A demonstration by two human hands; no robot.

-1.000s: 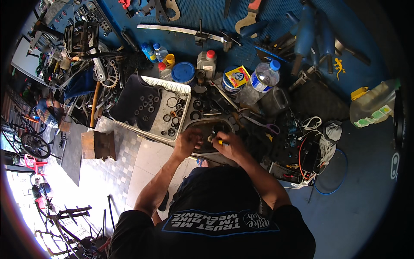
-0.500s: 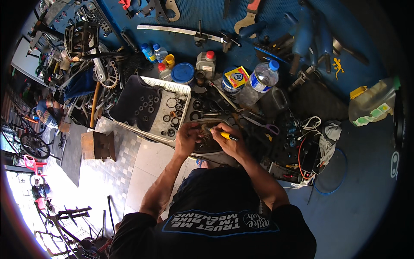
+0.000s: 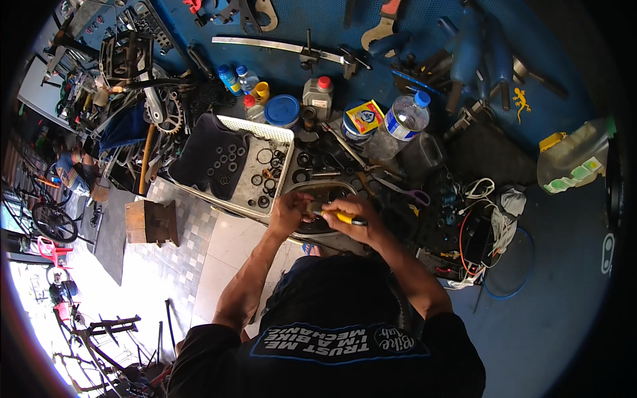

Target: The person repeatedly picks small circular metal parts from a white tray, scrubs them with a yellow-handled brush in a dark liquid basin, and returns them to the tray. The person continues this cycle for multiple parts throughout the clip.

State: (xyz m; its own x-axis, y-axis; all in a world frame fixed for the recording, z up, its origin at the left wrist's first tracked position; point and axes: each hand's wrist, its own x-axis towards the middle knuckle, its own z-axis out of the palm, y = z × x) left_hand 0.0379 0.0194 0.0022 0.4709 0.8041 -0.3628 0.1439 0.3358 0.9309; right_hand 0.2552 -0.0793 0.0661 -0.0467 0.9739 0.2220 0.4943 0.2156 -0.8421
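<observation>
Head view: a yellow-and-black tool (image 3: 346,217) sits over a metal basin (image 3: 317,235), the right hand (image 3: 373,229) closed around it. The left hand (image 3: 289,214) curls its fingers near the tool's tip; whether they grip anything, I cannot tell. Leftward, a white tray (image 3: 290,149) carries dark rings (image 3: 263,201); scissors (image 3: 400,190) lie right of the basin.

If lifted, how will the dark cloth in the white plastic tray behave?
The dark cloth is probably floppy, since it drapes over the white rectangular plastic tray. Small dark rings lie on it, so they would likely slide off; being round, some might roll.
</observation>
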